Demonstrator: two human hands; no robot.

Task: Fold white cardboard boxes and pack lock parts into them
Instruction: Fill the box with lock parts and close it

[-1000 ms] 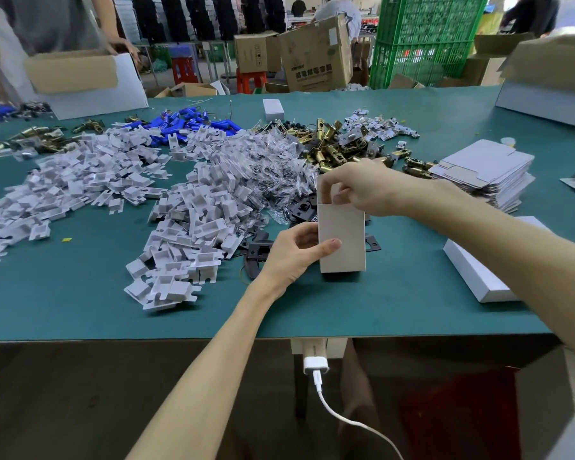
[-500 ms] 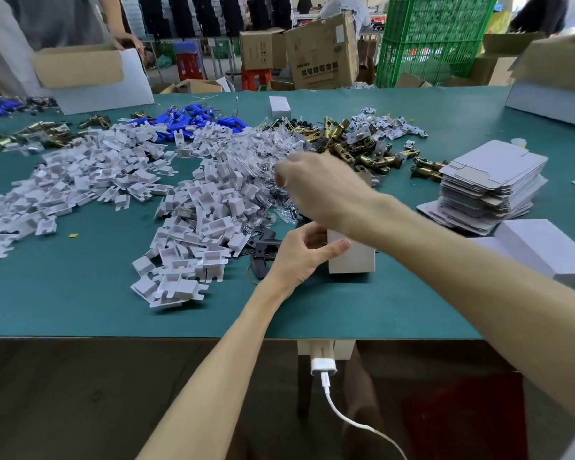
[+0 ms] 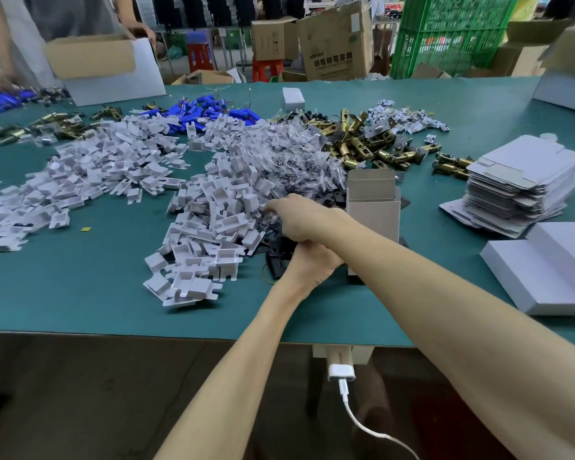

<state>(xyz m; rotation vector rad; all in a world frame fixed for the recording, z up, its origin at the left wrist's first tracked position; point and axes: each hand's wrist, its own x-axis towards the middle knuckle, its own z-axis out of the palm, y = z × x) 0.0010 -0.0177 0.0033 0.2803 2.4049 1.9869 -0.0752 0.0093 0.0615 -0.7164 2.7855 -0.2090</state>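
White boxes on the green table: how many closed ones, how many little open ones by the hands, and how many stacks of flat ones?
Closed white boxes: 3
Little open box: 1
Stacks of flat boxes: 1
Total: 5

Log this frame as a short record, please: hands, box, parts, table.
surface: green table
box: white box upright, top flaps open
right hand: right hand crossed over the left, fingertips in the bagged parts; grip hidden
left hand: left hand near the box base, fingers hidden under the right forearm
nearest pile: white plastic pieces
farther back: brass latches, blue parts
right side: flat box stack, closed white boxes
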